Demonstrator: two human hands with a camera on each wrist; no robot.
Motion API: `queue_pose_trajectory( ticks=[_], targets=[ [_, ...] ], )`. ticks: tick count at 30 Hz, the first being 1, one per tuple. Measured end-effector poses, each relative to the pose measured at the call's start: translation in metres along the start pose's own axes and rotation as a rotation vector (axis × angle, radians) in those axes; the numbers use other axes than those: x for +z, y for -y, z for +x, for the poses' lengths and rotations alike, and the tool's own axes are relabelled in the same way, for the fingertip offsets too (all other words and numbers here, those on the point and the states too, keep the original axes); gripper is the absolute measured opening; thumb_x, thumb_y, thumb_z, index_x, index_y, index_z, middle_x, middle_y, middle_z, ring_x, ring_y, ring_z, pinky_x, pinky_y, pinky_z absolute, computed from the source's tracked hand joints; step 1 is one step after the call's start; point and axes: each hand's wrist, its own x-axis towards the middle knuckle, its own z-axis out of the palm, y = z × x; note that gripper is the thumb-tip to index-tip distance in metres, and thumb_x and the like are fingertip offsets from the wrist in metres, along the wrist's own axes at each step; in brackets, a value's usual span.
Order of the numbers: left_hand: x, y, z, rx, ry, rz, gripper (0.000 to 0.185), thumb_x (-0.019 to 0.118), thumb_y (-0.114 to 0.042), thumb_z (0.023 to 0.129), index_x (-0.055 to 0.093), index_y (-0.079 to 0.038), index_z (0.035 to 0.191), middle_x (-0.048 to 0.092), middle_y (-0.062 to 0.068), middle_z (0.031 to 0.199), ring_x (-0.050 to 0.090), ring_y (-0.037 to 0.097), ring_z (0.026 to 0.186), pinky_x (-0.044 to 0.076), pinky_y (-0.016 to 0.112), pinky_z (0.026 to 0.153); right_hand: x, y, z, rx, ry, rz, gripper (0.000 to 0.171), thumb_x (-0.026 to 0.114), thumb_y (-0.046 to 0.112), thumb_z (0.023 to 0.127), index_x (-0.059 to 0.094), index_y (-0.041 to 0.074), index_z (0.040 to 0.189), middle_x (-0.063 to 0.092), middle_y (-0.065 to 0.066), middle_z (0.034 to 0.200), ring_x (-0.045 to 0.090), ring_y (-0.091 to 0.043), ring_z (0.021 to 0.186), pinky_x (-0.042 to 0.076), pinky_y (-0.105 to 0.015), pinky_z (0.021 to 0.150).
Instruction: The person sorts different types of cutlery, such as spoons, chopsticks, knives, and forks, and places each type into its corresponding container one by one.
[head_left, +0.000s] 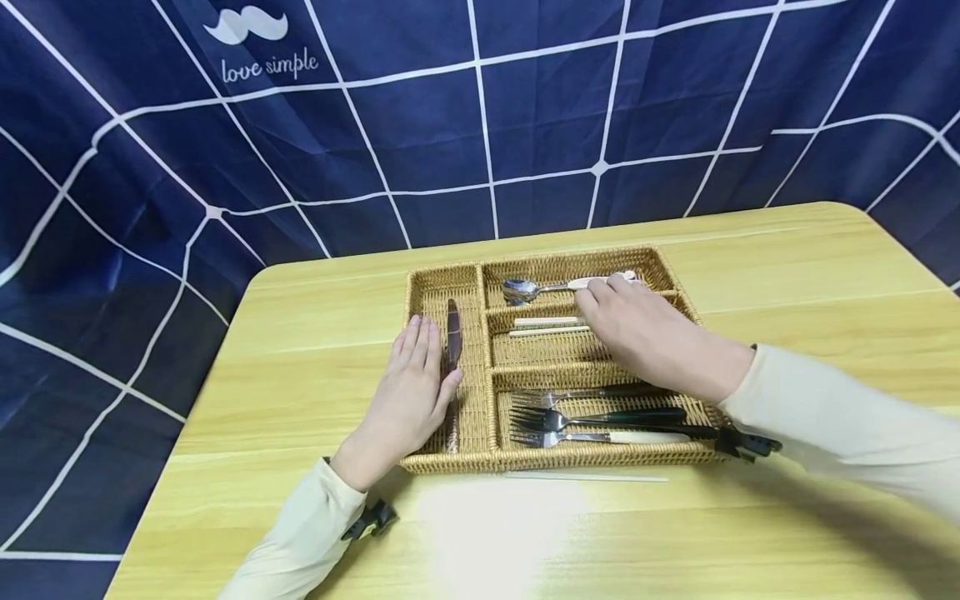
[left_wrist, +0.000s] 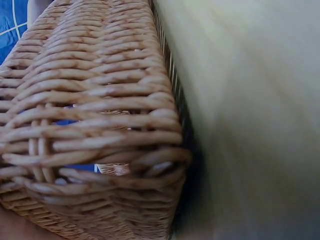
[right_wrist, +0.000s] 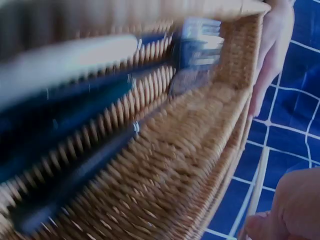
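Note:
A wicker cutlery tray (head_left: 491, 458) stands on the wooden table. My left hand (head_left: 408, 383) lies with straight fingers over its left rim, beside a dark knife (head_left: 453, 329) in the left compartment. My right hand (head_left: 633, 329) is over the middle compartment and holds a pair of chopsticks (head_left: 547, 322) near one end. In the right wrist view the chopsticks (right_wrist: 257, 185) stick out past the fingers. Spoons (head_left: 521, 289) with a pale handle lie in the back compartment, just beyond the right hand. Several forks (head_left: 551, 419) lie in the front compartment.
A single pale chopstick (head_left: 588, 477) lies on the table (head_left: 315, 350) along the tray's front side. A blue cloth (head_left: 420, 125) with white lines hangs behind the table and at its sides. The left wrist view shows mostly the tray's woven wall (left_wrist: 100, 90).

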Motion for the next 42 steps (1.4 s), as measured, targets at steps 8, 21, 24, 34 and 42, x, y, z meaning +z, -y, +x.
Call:
queue_pose_trajectory(
  ticks=[8, 21, 24, 34, 42],
  targets=[
    [0.001, 0.001, 0.001, -0.003, -0.004, 0.006, 0.066, 0.039, -0.033, 0.103, 0.022, 0.014, 0.146, 0.019, 0.031, 0.154, 0.011, 0.040, 0.146, 0.010, 0.047, 0.121, 0.010, -0.006, 0.015, 0.031, 0.070, -0.033, 0.025, 0.054, -0.019, 0.069, 0.045, -0.002, 0.085, 0.045, -0.010, 0.072, 0.043, -0.024, 0.065, 0.043, -0.031, 0.051],
    [0.003, 0.001, 0.003, 0.006, -0.007, 0.005, 0.065, 0.039, -0.033, 0.103, 0.022, 0.014, 0.146, 0.020, 0.031, 0.153, 0.011, 0.040, 0.146, 0.010, 0.047, 0.121, 0.032, -0.008, 0.022, -0.026, 0.278, -0.064, 0.025, 0.065, -0.014, 0.072, 0.063, -0.008, 0.096, 0.062, -0.016, 0.079, 0.059, -0.025, 0.064, 0.055, -0.032, 0.051],
    [0.003, 0.001, 0.003, 0.001, -0.001, 0.006, 0.066, 0.039, -0.033, 0.103, 0.022, 0.014, 0.146, 0.020, 0.031, 0.153, 0.011, 0.040, 0.146, 0.008, 0.046, 0.121, 0.034, -0.009, 0.025, -0.064, 0.255, -0.039, 0.017, 0.060, -0.016, 0.069, 0.060, -0.001, 0.076, 0.056, -0.009, 0.066, 0.051, -0.019, 0.053, 0.050, -0.030, 0.044],
    [0.003, 0.001, 0.002, 0.002, 0.006, 0.006, 0.065, 0.039, -0.033, 0.103, 0.022, 0.014, 0.146, 0.019, 0.031, 0.153, 0.012, 0.040, 0.146, 0.008, 0.046, 0.121, 0.051, -0.016, 0.026, -0.115, 0.230, -0.032, 0.023, 0.057, -0.014, 0.070, 0.050, 0.007, 0.062, 0.045, -0.004, 0.059, 0.039, -0.014, 0.050, 0.042, -0.027, 0.040],
    [0.002, 0.001, 0.002, 0.007, 0.012, 0.017, 0.065, 0.039, -0.033, 0.104, 0.023, 0.014, 0.145, 0.020, 0.031, 0.153, 0.013, 0.040, 0.146, 0.008, 0.046, 0.121, 0.052, -0.019, 0.025, -0.054, 0.229, -0.013, 0.026, 0.054, -0.015, 0.068, 0.050, 0.009, 0.061, 0.044, -0.001, 0.056, 0.040, -0.013, 0.048, 0.043, -0.028, 0.039]
  ],
)
